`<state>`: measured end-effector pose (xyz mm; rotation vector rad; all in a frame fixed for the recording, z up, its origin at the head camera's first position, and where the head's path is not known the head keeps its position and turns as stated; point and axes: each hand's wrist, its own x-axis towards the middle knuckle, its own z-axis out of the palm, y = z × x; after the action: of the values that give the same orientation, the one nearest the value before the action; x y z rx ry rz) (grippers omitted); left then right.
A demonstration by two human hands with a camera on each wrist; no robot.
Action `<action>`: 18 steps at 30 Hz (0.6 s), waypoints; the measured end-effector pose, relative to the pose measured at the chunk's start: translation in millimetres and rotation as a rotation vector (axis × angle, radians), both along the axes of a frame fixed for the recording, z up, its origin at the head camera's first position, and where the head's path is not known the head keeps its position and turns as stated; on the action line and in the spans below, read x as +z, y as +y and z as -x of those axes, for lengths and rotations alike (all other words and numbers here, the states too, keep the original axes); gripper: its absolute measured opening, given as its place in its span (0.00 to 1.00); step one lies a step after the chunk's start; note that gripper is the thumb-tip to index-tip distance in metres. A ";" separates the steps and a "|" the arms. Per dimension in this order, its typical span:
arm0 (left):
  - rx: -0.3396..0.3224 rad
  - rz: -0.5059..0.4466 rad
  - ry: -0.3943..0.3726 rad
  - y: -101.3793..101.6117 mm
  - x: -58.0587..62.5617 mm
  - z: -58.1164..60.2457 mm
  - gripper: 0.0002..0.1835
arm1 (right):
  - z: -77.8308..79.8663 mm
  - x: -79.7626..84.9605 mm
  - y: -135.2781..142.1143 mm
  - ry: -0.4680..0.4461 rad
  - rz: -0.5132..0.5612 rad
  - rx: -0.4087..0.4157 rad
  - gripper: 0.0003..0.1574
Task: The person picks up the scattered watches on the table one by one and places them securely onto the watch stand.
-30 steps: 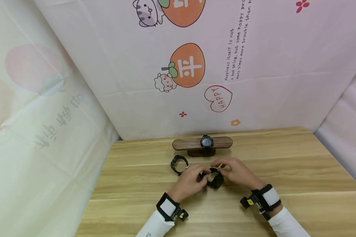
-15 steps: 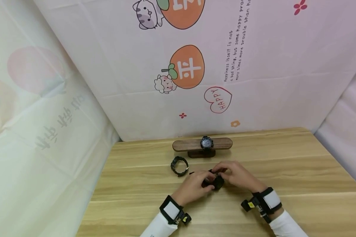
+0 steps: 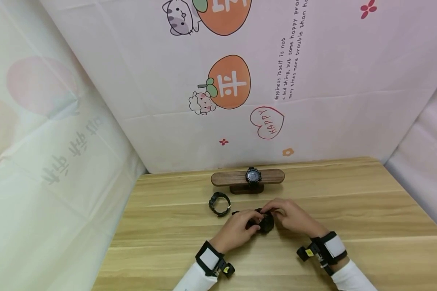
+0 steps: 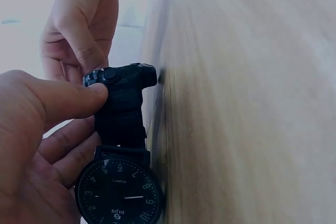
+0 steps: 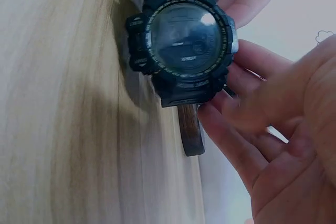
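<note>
Both hands are at a black sports watch [image 3: 266,224] with a round display [image 5: 184,40], low over the table. My left hand [image 3: 236,231] pinches its strap, with the thumb pressed on it in the left wrist view. At the far side, my right hand [image 3: 293,219] holds the band between thumb and fingers, partly blurred in the right wrist view. Another black watch with a round numbered dial [image 4: 118,192] lies close by my left hand, which mostly hides it in the head view.
A wooden watch stand [image 3: 227,178] at the table's back carries a dark watch [image 3: 253,176] around its bar. One more black watch [image 3: 213,201] rests on its side in front of the stand, left of my hands. A printed cloth [image 3: 175,133] hangs behind the wooden table [image 3: 160,226].
My left hand has shifted slightly right and closed in on the sports watch, covering more of its loop. The right hand has stayed near the same spot. In the last half second little moved.
</note>
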<state>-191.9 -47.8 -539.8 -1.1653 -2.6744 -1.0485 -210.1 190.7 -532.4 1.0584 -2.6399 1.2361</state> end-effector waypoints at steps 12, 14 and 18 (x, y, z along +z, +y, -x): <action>0.035 -0.142 -0.001 -6.1 -3.9 5.9 0.14 | -4.3 1.2 -0.5 -0.048 0.001 -0.006 0.37; 0.041 -0.172 -0.010 -7.4 -2.8 5.7 0.14 | -5.7 2.1 -1.1 -0.073 -0.001 -0.012 0.39; 0.060 -0.225 -0.034 -10.0 -0.3 4.8 0.14 | -7.3 3.4 -3.1 -0.109 -0.022 -0.035 0.43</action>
<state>-196.7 -57.8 -540.1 -1.0278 -2.5153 -1.3290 -202.8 187.6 -529.0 0.9695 -2.7454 1.2974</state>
